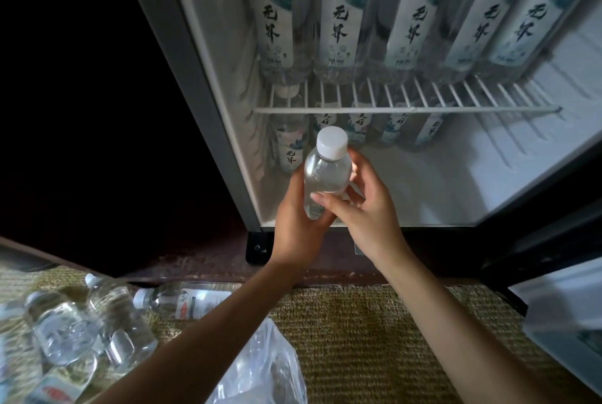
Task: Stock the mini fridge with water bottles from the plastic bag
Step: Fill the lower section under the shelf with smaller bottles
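Head view, stock count. Mini fridge [462,182]: door [560,315] stood open at right.

- Upper wire shelf [407,108]: at least five labelled bottles [338,22] stood in a row along the back.
- Lower level: about five more, the lower row [358,130], also at the back, with room in front.
- In hand: one water bottle [327,175], clear with a white cap, was held upright before the lower opening, not yet inside. The left hand [299,221] wrapped its lower body. The right hand [368,211] curled round its right side, thumb across the front.
- Outstanding: several loose bottles [107,328] lay on the woven mat [374,338] at lower left.
- Plastic bag [260,367]: possibly near empty, but the crumpled film was hard to read.

Hidden:
- Tops of the upper row were cut off.
- The lower row was screened by the shelf.
- The held bottle's base was covered by fingers.
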`<state>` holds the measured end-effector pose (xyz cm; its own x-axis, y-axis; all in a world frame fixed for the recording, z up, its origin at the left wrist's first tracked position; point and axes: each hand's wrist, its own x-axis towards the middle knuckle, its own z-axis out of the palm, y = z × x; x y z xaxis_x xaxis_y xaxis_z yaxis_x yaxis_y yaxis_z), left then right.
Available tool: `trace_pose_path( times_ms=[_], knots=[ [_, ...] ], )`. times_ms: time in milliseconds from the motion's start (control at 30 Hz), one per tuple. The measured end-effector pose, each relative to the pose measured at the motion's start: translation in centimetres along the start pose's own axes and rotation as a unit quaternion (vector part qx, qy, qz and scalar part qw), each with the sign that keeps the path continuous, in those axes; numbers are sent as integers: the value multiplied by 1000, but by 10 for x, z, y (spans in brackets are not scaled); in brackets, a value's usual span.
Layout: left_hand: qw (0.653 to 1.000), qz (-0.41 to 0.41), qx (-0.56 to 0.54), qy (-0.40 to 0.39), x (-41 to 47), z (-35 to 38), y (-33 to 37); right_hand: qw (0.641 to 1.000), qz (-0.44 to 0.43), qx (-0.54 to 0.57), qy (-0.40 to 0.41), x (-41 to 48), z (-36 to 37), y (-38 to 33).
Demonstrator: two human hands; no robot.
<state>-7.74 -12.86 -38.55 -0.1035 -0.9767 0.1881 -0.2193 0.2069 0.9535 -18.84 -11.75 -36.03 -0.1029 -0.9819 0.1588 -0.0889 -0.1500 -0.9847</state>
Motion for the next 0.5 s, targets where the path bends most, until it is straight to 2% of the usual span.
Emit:
trace_pose_path(
  times_ms=[300, 500],
  knots=[
    [997, -67, -38, -28, -31, -10, -11, 999, 15, 17, 43, -22, 16, 21],
    [990, -68, -100, -66, -67, 1, -9, 994, 58, 65, 66, -46, 26, 26]
  ],
)
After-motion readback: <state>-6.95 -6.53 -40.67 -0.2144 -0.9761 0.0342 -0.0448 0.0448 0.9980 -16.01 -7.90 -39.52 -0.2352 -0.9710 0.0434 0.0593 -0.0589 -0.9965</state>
